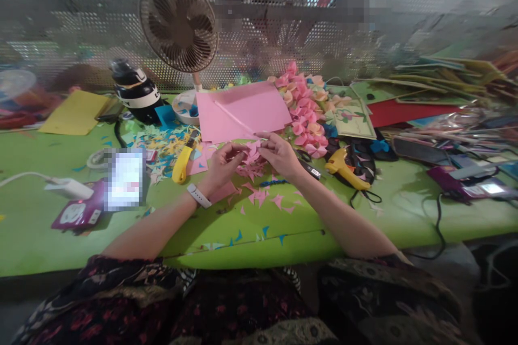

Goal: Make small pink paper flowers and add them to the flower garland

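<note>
My left hand (pixel 224 166), with a white band on the wrist, is closed in a pinch at the left edge of a small cut piece of pink paper (pixel 253 150). From the right, my right hand (pixel 282 157) pinches the same piece between thumb and fingers. Both hands hover just over a heap of pink paper scraps (pixel 251 170). Behind them lies a large pink paper sheet (pixel 243 108) with a thin pale pink stick (pixel 234 117) on it. Pink and peach paper flowers (pixel 305 113) are piled right of the sheet.
A yellow-handled cutter (pixel 184 161) lies left, near mixed scraps (pixel 162 145) and a lit phone (pixel 124 179). A yellow glue gun (pixel 346 168) rests on the right. A fan (pixel 178 22), black bottle (pixel 140 94) and tape roll (pixel 186 108) stand behind. Paper stacks (pixel 441 81) fill the back right.
</note>
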Demonstrator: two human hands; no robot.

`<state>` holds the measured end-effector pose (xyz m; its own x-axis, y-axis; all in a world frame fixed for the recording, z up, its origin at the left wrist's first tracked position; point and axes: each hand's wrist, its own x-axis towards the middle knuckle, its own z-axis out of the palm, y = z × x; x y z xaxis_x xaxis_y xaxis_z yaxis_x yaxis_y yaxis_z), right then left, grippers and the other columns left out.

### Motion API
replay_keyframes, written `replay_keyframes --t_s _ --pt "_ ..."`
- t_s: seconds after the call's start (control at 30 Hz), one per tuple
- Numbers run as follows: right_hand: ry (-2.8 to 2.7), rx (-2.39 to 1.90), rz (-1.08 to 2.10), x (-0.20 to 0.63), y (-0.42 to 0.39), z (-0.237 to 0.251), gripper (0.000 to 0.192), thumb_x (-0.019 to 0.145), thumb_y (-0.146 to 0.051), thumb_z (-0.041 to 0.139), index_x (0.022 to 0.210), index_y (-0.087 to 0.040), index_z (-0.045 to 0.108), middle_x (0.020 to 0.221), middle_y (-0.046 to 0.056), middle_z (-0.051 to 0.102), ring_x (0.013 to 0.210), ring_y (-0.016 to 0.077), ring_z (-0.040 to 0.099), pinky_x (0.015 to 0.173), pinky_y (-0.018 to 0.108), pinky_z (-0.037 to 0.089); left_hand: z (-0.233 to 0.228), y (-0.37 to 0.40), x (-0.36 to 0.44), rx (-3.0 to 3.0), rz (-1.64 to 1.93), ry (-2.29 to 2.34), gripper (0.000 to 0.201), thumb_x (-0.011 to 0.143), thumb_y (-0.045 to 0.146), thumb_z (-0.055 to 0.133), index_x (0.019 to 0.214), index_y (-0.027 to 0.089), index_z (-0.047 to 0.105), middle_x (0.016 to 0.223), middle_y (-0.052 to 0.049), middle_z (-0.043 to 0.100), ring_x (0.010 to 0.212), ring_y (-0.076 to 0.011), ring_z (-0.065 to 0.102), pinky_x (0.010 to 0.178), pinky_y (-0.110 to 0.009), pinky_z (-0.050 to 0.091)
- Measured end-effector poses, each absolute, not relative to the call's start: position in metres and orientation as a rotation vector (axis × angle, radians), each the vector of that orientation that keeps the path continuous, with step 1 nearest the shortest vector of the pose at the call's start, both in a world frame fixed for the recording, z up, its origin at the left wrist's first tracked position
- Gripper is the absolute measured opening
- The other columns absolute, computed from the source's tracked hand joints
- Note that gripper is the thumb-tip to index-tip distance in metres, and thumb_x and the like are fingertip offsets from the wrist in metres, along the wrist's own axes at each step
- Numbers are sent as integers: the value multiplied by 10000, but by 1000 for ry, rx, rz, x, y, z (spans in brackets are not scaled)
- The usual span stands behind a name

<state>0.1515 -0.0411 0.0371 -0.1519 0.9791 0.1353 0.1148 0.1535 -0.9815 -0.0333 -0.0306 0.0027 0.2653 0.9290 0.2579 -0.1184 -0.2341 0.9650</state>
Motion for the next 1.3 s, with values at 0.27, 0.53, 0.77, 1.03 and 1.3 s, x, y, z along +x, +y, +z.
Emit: replay_keyframes --t_s 0.27,0.53,0.77,1.03,1.3 --pt "-1701 -1187 857 151 -43 33 477 803 -200 597 1275 -171 539 853 8 627 625 111 582 587 255 501 7 -33 -33 1531 1230 810 196 845 307 689 982 167 686 934 -66 709 825 -151 676 741 -281 572" --pt "-1849 -1155 552 153 -43 31 163 850 -214 612 1005 -215 663 1002 56 689 740 168 638 710 322 521 10 -29 -37 1540 1257 805 275 819 366 739 996 170 658 992 -70 690 842 -156 684 753 -284 577" --pt "-1874 -1135 379 155 -43 27 156 879 -230 587 942 -247 729 890 36 720 775 187 653 729 332 523 10 -28 -42 1847 1283 798 194 895 310 651 1053 202 680 1020 -82 719 897 -183 697 811 -328 570" --pt "-1851 -1126 432 151 -46 25 141 890 -268 584 896 -234 721 829 32 730 697 176 645 647 321 523 14 -25 -49 2287 1318 930 176 888 239 618 1030 248 723 1198 -83 718 1165 -250 638 1099 -486 420" --pt "-1671 -1135 548 151 -44 29 83 846 -214 595 845 -202 677 740 6 682 649 148 621 626 285 503 19 -28 -47 2242 1454 907 229 908 234 598 1122 197 670 1141 -106 723 1102 -223 658 995 -404 503"
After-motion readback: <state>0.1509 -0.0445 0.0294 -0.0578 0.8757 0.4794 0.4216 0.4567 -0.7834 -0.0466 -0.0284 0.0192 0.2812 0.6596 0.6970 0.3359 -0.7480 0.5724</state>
